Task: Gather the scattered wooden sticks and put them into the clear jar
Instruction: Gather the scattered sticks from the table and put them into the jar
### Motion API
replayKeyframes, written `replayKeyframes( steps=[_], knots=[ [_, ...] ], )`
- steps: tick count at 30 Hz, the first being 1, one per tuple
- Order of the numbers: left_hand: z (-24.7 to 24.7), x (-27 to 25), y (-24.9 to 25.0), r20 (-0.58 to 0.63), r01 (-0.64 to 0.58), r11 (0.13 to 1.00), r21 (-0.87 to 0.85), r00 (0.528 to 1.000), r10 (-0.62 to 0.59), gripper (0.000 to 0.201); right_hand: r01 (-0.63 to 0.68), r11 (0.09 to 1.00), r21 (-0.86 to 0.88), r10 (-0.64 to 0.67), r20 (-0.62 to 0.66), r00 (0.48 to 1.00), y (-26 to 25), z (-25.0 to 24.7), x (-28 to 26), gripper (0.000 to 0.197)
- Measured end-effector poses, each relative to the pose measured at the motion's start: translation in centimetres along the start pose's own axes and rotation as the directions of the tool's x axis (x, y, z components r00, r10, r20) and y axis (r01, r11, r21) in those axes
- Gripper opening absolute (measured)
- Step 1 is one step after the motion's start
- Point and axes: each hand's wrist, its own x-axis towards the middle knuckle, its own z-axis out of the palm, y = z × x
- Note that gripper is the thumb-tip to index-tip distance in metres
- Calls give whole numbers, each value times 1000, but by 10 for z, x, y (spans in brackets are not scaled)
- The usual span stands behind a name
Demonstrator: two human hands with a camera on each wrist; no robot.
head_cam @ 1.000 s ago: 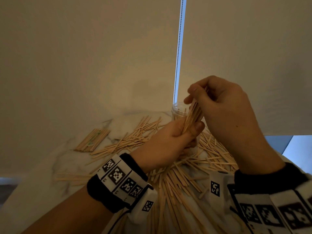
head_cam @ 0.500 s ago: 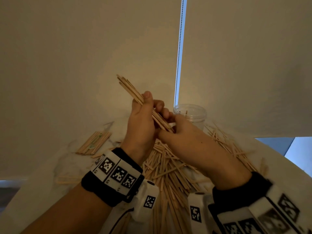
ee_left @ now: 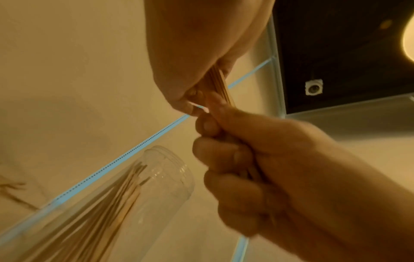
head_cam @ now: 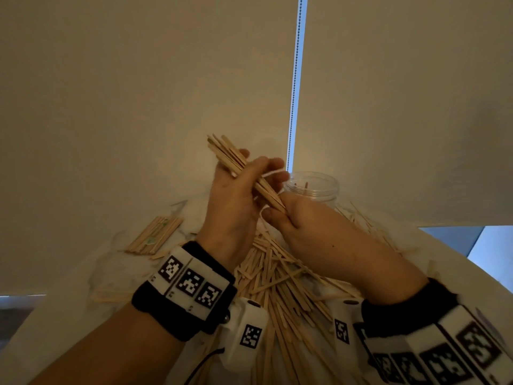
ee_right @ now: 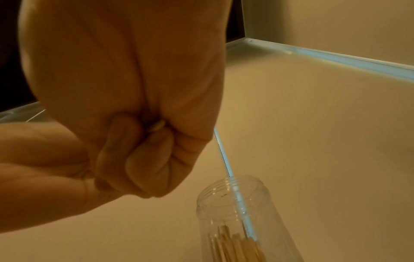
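Note:
A bundle of wooden sticks slants from upper left to lower right above the table. My left hand grips it round the middle. My right hand grips its lower end, fingers curled tight. The clear jar stands upright just behind my right hand, open at the top, with several sticks inside. The left wrist view shows the bundle running between both fists. In the right wrist view my right hand is a closed fist above the jar. A loose pile of sticks lies under both hands.
A tidy bunch of sticks lies on the white marble table to the left. More sticks spread to the right of the jar. A pale roller blind with a bead chain hangs close behind the table.
A second ago both hands held sticks low in front of the jar. They have moved left and up, and the bundle now slants up to the left. Little shifted in the last half second.

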Motion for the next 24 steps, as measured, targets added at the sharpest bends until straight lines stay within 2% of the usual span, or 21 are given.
replayKeyframes(
  steps=[4,6,7,10,14,20,23,24],
  knots=[
    [-15,15,19,-183,-149,983,-111,975,127,36,-11,998,-69,19,113,993,0,-2,-3,24],
    [-22,21,29,-246,-184,977,-103,957,154,32,1,996,-87,12,145,989,0,-2,-4,23],
    [-24,23,32,-240,-181,981,-76,958,159,26,8,996,-90,5,143,990,-1,-1,-4,23],
    [-21,20,26,-127,-129,988,82,982,139,27,20,995,-99,-14,54,998,-5,0,-3,22],
    [-6,6,12,16,-80,921,382,997,80,32,-34,983,-178,25,-54,998,1,-10,-4,22],
    [4,-6,12,136,28,924,382,987,-86,40,-178,937,-300,129,-176,976,16,-20,-3,26],
    [10,-12,10,177,104,929,355,968,-176,34,-253,922,-294,189,-227,955,21,-18,-2,26],
    [9,-11,11,181,111,912,394,964,-196,31,-280,915,-292,213,-241,947,22,-18,-2,26]
  ],
)
